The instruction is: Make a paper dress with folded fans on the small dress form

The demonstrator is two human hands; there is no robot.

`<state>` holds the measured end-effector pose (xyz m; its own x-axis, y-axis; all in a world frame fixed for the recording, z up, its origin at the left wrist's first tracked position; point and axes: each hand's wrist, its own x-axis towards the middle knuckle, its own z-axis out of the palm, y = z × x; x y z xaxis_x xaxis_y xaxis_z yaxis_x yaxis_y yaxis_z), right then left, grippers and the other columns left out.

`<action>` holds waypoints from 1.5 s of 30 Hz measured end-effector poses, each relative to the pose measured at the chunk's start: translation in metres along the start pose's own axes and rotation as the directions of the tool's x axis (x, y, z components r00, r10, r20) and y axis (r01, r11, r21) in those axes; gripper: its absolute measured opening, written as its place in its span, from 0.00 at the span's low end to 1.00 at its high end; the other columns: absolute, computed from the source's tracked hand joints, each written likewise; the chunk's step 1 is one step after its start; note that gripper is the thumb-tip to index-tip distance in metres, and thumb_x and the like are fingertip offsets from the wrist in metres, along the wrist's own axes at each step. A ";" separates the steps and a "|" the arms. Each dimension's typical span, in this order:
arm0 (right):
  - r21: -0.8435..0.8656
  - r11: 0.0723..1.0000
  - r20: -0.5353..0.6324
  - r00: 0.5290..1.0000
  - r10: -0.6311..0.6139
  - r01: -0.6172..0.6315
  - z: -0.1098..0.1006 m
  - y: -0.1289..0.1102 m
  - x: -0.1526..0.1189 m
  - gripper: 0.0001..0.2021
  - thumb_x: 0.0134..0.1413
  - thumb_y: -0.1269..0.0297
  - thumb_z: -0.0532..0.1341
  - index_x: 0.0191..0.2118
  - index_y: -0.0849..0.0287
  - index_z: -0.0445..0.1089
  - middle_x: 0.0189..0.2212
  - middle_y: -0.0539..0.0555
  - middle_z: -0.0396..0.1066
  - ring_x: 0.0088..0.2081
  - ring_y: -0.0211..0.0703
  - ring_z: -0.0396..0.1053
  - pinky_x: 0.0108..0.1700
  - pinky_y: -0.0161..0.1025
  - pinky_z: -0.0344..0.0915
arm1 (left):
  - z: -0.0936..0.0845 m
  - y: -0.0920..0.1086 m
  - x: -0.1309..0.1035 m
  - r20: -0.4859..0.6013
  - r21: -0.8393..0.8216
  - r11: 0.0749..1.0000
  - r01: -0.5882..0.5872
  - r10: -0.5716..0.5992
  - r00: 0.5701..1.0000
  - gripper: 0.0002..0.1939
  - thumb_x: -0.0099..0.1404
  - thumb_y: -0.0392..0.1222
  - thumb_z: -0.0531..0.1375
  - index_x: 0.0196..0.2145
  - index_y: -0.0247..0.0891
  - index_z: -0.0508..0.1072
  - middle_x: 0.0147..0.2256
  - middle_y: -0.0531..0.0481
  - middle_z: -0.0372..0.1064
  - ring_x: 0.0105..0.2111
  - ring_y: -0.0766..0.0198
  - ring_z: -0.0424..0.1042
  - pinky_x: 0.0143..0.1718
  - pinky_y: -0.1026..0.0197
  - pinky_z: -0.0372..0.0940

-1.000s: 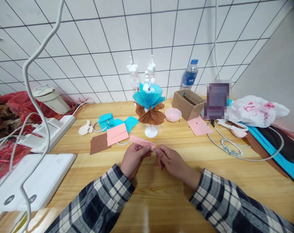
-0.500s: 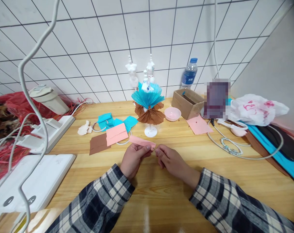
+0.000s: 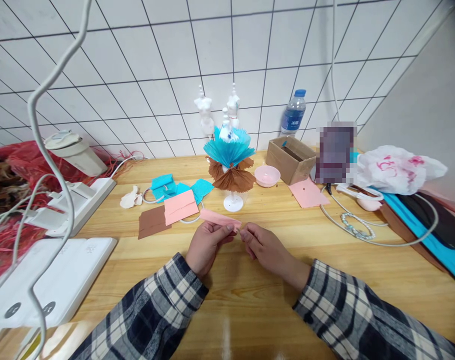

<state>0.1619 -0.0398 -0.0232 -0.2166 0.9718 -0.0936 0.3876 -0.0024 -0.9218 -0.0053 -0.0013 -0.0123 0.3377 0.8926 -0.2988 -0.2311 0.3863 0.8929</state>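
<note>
A folded strip of pink crepe paper (image 3: 220, 218) is held just above the table, slanting down to the right. My left hand (image 3: 208, 245) is closed on it, thumb on top near its right end. At that end my right hand (image 3: 263, 247) pinches the tip of the paper; the exact grip is partly hidden behind its fingers. Behind the hands stands a small white dress-form figure (image 3: 227, 134) with a pleated turquoise paper layer (image 3: 229, 150) over a brown paper layer (image 3: 233, 177), on a round white base (image 3: 233, 203). A pink paper square (image 3: 180, 207) lies left of my hands.
Brown paper (image 3: 153, 222) and turquoise paper pieces (image 3: 163, 186) lie on the left. Farther back are a pink bowl (image 3: 267, 176), a cardboard box (image 3: 292, 159) and a water bottle (image 3: 294, 115). A white cable (image 3: 34, 105) hangs at left; a beaded bracelet (image 3: 357, 226) lies right.
Both hands stay in nearly the same place on the pink paper. Only a slight shift shows at its right end, between the fingertips.
</note>
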 end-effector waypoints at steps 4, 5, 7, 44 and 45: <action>-0.008 1.000 -0.005 1.000 -0.011 0.011 -0.001 0.000 0.001 0.18 0.67 0.50 0.47 0.29 0.55 0.59 0.19 0.45 0.62 0.23 0.38 0.61 0.28 0.36 0.55 | 0.002 0.001 0.000 -0.005 -0.007 1.000 -0.001 0.001 1.000 0.12 0.52 0.42 0.71 0.33 0.33 0.80 0.32 0.46 0.78 0.32 0.67 0.73 0.35 0.67 0.66; -0.012 1.000 -0.001 1.000 -0.009 0.009 -0.001 0.000 0.001 0.18 0.67 0.50 0.47 0.29 0.55 0.59 0.18 0.45 0.62 0.23 0.38 0.61 0.28 0.36 0.55 | 0.002 0.001 0.000 -0.012 -0.010 1.000 -0.002 0.001 1.000 0.12 0.52 0.42 0.71 0.33 0.33 0.80 0.32 0.46 0.78 0.32 0.67 0.73 0.35 0.67 0.65; -0.018 1.000 0.017 1.000 0.003 -0.003 -0.001 0.000 0.001 0.19 0.67 0.50 0.47 0.29 0.55 0.59 0.18 0.45 0.62 0.22 0.38 0.61 0.28 0.36 0.55 | 0.003 0.002 -0.001 -0.040 -0.025 1.000 -0.007 0.006 0.999 0.13 0.51 0.42 0.71 0.33 0.33 0.79 0.33 0.47 0.77 0.32 0.66 0.72 0.35 0.67 0.65; 0.051 0.998 0.082 0.996 0.041 -0.045 -0.004 -0.005 0.002 0.18 0.66 0.50 0.47 0.30 0.56 0.62 0.17 0.45 0.65 0.22 0.37 0.63 0.29 0.34 0.58 | 0.000 0.003 -0.001 0.028 -0.048 0.998 -0.031 0.033 0.999 0.12 0.53 0.42 0.70 0.31 0.35 0.73 0.29 0.51 0.71 0.30 0.68 0.69 0.36 0.65 0.64; 0.053 0.998 0.081 0.996 0.039 -0.043 -0.004 -0.005 0.002 0.19 0.66 0.50 0.47 0.30 0.56 0.62 0.17 0.45 0.65 0.22 0.37 0.63 0.29 0.34 0.58 | 0.000 0.003 -0.001 0.034 -0.051 0.998 -0.032 0.033 0.999 0.11 0.54 0.42 0.69 0.31 0.35 0.73 0.29 0.51 0.71 0.30 0.68 0.69 0.36 0.65 0.64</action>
<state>0.1633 -0.0372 -0.0173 -0.2736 0.9485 -0.1595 0.3485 -0.0568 -0.9356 -0.0059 -0.0010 -0.0096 0.3608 0.8965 -0.2572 -0.2874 0.3693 0.8838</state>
